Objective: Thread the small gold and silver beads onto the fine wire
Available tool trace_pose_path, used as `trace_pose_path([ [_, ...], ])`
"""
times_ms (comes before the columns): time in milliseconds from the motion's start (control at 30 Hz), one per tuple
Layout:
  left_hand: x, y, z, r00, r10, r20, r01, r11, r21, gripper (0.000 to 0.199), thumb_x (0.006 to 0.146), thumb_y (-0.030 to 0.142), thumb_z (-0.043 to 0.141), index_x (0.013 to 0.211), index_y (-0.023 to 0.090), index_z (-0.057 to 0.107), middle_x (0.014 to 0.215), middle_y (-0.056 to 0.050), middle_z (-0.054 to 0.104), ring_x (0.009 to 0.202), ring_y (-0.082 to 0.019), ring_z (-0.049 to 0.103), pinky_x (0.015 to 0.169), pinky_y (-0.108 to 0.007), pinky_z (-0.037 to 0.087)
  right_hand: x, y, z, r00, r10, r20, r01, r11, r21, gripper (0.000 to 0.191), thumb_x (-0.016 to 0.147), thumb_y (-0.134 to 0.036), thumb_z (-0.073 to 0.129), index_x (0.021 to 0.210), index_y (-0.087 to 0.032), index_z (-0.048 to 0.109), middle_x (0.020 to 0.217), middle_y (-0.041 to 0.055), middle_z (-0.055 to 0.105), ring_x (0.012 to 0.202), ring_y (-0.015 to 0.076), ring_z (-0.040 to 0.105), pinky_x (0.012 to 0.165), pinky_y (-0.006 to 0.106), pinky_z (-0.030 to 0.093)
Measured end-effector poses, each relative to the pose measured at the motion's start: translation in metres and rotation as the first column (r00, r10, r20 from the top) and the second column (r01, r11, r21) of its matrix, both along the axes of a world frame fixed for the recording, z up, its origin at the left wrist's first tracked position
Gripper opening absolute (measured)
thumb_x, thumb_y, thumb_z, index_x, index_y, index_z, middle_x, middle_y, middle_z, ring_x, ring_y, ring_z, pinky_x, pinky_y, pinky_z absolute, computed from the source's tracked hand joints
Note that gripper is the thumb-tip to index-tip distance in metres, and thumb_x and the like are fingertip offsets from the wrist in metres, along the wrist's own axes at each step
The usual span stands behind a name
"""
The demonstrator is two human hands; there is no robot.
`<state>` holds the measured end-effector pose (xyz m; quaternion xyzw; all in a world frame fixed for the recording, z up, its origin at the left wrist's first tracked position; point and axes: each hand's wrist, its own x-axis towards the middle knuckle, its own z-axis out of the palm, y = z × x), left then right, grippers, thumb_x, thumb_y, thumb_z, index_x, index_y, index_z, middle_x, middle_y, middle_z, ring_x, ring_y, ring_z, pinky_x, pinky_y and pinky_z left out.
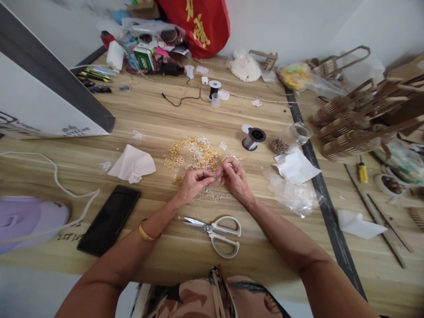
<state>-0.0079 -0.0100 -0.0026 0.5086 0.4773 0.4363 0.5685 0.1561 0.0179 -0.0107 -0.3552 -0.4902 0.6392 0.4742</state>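
My left hand point(196, 183) and my right hand point(233, 177) meet over the middle of the wooden table. Thumb and forefinger of each are pinched together, fingertips nearly touching, around a tiny piece too small to make out. Just beyond them lies a loose pile of gold and silver jewelry findings point(195, 152). A silver chain point(217, 195) rests on the wood beneath and nearer than my hands. Closer to me, scissors with cream handles point(215, 229) lie partly open, blades pointing left.
Left are a black phone point(109, 220), a white cloth point(132, 164) and a lilac object point(31, 223). Right are a wire spool point(253, 138), a bead jar point(291, 137), white paper point(296, 167) and plastic bags point(296, 196). Woven baskets point(347, 123) stand farther right.
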Motion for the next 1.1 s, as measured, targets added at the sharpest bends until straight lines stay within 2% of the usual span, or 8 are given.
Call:
trace_pose_path([
  [200, -0.0005, 0.0009, 0.0042, 1.000, -0.003, 0.015, 0.003, 1.000, -0.018, 0.020, 0.068, 0.031, 0.074, 0.075, 0.013, 0.069, 0.063, -0.001, 0.066, 0.056, -0.010, 0.055, 0.056, -0.022, 0.046, 0.0005, 0.0000, 0.0008, 1.000, -0.004, 0.009, 0.004, 1.000, -0.004, 0.038, 0.083, -0.058, 0.059, 0.088, -0.023, 0.044, 0.063, -0.0047, 0.061, 0.049, 0.0090, 0.054, 0.046, 0.019, 0.042],
  [500, -0.0022, 0.0013, -0.0021, 1.000, 0.003, 0.002, -0.003, 1.000, 0.004, 0.025, 0.071, 0.031, 0.073, 0.086, 0.012, 0.067, 0.072, -0.005, 0.070, 0.061, -0.012, 0.061, 0.059, -0.024, 0.049, 0.0013, 0.0012, -0.0003, 1.000, 0.028, 0.000, -0.028, 0.999, -0.030, 0.041, 0.081, -0.060, 0.060, 0.089, -0.023, 0.043, 0.061, -0.0054, 0.062, 0.046, 0.0095, 0.056, 0.045, 0.020, 0.045],
  [767, -0.0050, 0.0040, -0.0012, 0.998, -0.014, 0.053, 0.015, 0.999, -0.033, 0.031, 0.068, 0.033, 0.076, 0.089, 0.013, 0.067, 0.066, -0.002, 0.068, 0.056, -0.010, 0.058, 0.056, -0.023, 0.048, 0.0031, 0.0046, -0.0043, 1.000, 0.003, -0.002, -0.004, 0.999, -0.037, 0.041, 0.081, -0.060, 0.061, 0.089, -0.024, 0.043, 0.062, -0.0051, 0.062, 0.048, 0.0104, 0.058, 0.048, 0.022, 0.047],
  [1100, -0.0087, 0.0075, 0.0016, 0.994, -0.056, 0.099, 0.066, 0.993, -0.099, 0.029, 0.064, 0.030, 0.079, 0.084, 0.013, 0.067, 0.072, -0.003, 0.069, 0.062, -0.011, 0.061, 0.061, -0.025, 0.053, 0.0029, 0.0056, -0.0013, 0.997, -0.076, 0.003, 0.076, 0.997, -0.028, 0.035, 0.083, -0.054, 0.062, 0.085, -0.022, 0.046, 0.060, -0.0055, 0.060, 0.044, 0.0091, 0.052, 0.046, 0.022, 0.045],
])
